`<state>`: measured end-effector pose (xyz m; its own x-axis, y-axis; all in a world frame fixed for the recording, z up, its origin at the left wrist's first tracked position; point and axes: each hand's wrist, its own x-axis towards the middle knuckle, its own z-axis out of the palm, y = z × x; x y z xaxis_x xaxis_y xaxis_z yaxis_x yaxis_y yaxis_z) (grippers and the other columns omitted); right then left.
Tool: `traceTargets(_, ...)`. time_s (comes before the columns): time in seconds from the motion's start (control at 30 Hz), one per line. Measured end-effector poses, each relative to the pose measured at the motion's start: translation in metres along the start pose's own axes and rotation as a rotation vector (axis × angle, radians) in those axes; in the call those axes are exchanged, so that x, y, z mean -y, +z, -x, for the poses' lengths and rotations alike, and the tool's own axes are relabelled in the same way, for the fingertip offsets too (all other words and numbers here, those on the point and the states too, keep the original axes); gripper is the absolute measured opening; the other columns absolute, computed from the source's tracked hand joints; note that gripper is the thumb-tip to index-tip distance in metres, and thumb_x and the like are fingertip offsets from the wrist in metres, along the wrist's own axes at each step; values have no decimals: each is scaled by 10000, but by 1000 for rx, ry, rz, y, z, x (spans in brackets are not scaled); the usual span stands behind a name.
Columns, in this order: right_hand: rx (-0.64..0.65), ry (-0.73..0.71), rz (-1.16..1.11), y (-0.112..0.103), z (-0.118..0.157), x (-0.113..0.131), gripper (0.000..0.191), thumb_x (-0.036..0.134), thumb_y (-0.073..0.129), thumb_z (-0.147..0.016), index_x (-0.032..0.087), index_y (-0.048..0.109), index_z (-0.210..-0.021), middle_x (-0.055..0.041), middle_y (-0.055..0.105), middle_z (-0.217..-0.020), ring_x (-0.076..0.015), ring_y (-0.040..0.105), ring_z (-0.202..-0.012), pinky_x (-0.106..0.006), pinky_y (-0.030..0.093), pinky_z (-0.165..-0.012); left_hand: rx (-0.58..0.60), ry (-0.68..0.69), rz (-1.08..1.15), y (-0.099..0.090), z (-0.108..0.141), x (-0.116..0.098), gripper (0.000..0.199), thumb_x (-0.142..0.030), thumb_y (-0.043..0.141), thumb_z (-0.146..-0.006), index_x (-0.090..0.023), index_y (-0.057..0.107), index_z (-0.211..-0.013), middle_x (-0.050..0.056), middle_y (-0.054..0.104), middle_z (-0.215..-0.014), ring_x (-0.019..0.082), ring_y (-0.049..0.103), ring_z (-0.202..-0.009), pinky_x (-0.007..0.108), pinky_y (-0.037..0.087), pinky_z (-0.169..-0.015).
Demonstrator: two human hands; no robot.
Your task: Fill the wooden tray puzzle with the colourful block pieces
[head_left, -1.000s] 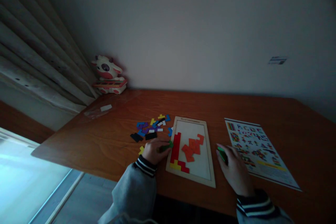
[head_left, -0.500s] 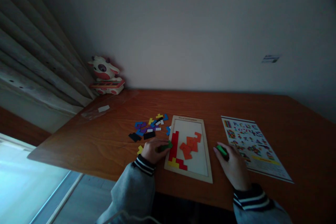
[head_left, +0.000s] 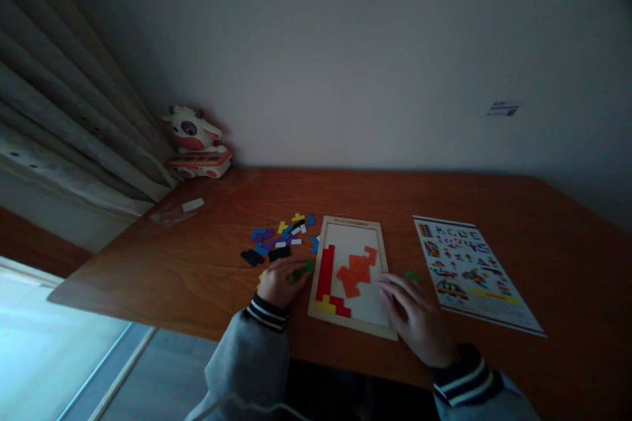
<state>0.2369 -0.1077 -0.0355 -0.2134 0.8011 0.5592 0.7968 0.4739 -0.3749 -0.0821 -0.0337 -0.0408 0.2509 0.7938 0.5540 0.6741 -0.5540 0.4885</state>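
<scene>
My left hand (head_left: pixel 279 284) is closed around green puzzle pieces (head_left: pixel 308 266) just off the left edge of a wooden puzzle board (head_left: pixel 353 327). My right hand (head_left: pixel 422 322) reaches its fingers over the board's right edge, apart and with nothing visible in them. Behind that hand a green piece (head_left: pixel 411 274) lies on the table, partly hidden. Inside the board, red pieces (head_left: pixel 325 273) line the left side, with a yellow piece (head_left: pixel 324 304) in the lower left corner. Several orange pieces (head_left: pixel 359 268) lie loose and partly overlapping in the middle.
Left of the board, blue, purple, black, white and yellow pieces (head_left: pixel 280 254) are scattered on the wooden table (head_left: pixel 395 194). A printed pattern sheet (head_left: pixel 478 276) lies to the right. A cow-shaped toy (head_left: pixel 197 145) stands at the back left, near a clear plastic bag (head_left: pixel 170 214).
My right hand has let go of the green piece, left it on the table, and moved left to the board's edge. My left hand has drawn slightly left, off the board, with its green pieces.
</scene>
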Motion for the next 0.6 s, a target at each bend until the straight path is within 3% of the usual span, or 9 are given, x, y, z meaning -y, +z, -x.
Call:
traceTargets(0.23,165,-131,-41,11,5,42,339,205,524,-956,300,608,-1271,-37,670,-1271,-227,625,-1167,-440,540,-975,29,-5,-179,-1,6,9,133,-284,691,-840,-240,775,-933,48,768,-1029,224,729,-918,346,623,-836)
traceTargets(0.43,105,-122,-4,12,6,50,323,190,525,-954,252,612,-1259,-55,711,-1198,-231,656,-1114,-448,542,-954,40,84,-223,-1,3,2,136,-285,665,-882,-220,771,-937,66,756,-1040,218,715,-901,352,606,-847)
traceTargets(0.6,80,-135,-15,10,6,52,318,164,510,-956,243,619,-1244,-55,714,-1194,-212,662,-1109,-419,546,-962,-19,159,-216,-6,2,-14,164,-270,599,-932,-222,751,-971,69,749,-1031,214,693,-930,362,580,-849)
